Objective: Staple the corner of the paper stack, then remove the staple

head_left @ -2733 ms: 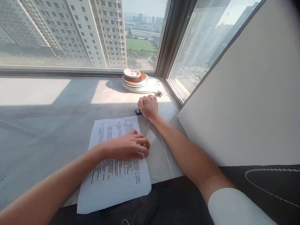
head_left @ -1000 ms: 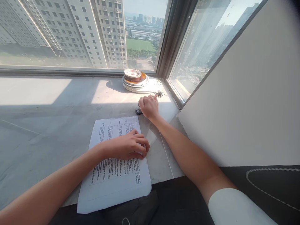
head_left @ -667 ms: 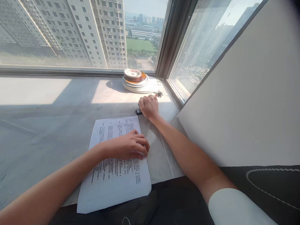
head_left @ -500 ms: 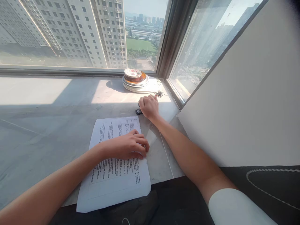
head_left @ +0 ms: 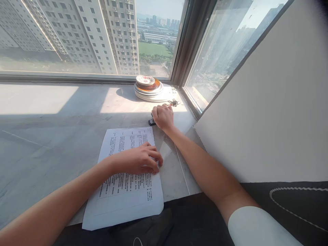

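Printed paper sheets (head_left: 128,205) lie on the marble sill, their lower end reaching past its front edge. My left hand (head_left: 145,159) rests across them, with its fingers curled at their right edge, closed on the paper. Beyond the paper's upper right corner, my right hand (head_left: 163,117) is closed over a small stapler (head_left: 151,122). Only the stapler's dark front end shows; the palm and fingers hide the rest.
A stack of plates (head_left: 148,94) stands near the window corner. Keys with a beaded strap (head_left: 174,103) lie just past my right hand. A window frame (head_left: 191,44) and a white wall (head_left: 271,112) bound the right side of the marble sill (head_left: 51,143).
The paper has turned slightly clockwise under my left hand, its top shifting right and its bottom shifting left. My right hand has stayed in place on the stapler.
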`<state>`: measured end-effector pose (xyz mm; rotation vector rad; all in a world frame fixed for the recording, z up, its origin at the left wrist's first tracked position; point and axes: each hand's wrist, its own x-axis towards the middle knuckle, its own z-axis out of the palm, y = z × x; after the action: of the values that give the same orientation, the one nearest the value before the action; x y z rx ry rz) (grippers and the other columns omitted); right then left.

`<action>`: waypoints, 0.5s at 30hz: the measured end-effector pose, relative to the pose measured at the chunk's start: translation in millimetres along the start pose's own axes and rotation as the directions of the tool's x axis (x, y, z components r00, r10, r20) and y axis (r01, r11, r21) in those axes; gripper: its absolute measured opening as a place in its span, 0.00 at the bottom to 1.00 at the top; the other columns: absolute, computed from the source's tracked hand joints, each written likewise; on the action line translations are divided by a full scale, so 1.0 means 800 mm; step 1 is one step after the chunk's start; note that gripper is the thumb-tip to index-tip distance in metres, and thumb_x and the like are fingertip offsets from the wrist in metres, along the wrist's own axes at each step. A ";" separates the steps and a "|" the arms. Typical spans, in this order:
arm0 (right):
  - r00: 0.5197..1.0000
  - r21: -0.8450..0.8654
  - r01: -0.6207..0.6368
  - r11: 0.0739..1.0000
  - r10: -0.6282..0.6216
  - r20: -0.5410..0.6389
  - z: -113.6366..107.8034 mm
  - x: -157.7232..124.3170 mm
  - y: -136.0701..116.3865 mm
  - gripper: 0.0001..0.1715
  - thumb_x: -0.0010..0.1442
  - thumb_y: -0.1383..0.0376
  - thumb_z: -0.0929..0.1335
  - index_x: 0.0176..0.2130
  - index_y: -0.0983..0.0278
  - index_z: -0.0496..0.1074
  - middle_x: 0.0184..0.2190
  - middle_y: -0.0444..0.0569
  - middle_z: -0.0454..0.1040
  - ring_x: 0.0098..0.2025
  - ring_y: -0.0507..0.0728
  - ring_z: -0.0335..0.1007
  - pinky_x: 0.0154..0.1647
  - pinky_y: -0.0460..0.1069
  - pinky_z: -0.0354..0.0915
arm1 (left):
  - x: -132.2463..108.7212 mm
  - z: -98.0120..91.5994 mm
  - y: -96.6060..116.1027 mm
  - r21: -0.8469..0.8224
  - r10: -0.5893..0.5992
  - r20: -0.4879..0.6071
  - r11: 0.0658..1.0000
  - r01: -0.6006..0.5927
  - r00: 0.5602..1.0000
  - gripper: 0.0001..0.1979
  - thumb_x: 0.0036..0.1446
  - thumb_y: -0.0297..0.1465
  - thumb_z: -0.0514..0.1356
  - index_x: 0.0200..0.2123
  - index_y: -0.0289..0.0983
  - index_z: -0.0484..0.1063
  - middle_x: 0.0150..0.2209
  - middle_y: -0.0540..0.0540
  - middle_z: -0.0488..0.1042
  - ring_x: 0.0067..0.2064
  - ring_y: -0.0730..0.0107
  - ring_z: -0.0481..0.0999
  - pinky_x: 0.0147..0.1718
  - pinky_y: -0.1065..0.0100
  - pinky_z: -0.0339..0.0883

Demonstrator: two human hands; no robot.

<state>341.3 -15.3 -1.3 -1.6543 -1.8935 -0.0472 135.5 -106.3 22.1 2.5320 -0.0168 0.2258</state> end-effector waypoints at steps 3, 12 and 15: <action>1.000 -0.019 -0.006 1.000 0.006 -0.002 0.000 0.000 -0.001 0.30 0.79 0.64 0.55 0.23 0.61 0.56 0.25 0.48 0.71 0.41 0.61 0.67 0.50 0.57 0.55 | 0.000 0.000 -0.002 -0.021 0.000 -0.033 1.000 -0.001 0.999 0.07 0.71 0.29 0.67 0.41 0.45 0.86 0.50 0.46 0.85 0.49 0.59 0.80 0.54 0.54 0.63; 0.999 -0.001 0.039 0.999 -0.039 -0.034 -0.007 -0.001 -0.001 0.31 0.83 0.50 0.56 0.31 0.60 0.64 0.29 0.45 0.74 0.39 0.59 0.69 0.50 0.54 0.51 | -0.006 -0.002 -0.009 -0.022 -0.034 -0.116 0.999 0.031 0.993 0.06 0.75 0.35 0.65 0.48 0.44 0.84 0.51 0.45 0.85 0.49 0.62 0.82 0.58 0.55 0.65; 0.999 0.012 0.046 0.999 -0.046 -0.014 -0.007 -0.001 0.001 0.32 0.83 0.49 0.56 0.30 0.60 0.63 0.29 0.45 0.73 0.40 0.60 0.68 0.48 0.54 0.51 | -0.025 -0.020 -0.032 -0.006 -0.198 -0.395 0.977 0.213 0.897 0.12 0.76 0.38 0.62 0.40 0.41 0.82 0.40 0.46 0.85 0.41 0.65 0.81 0.52 0.59 0.69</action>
<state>344.7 -18.2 2.4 -1.5990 -1.9177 -0.0655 114.5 -77.0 17.8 2.4557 0.4166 0.6512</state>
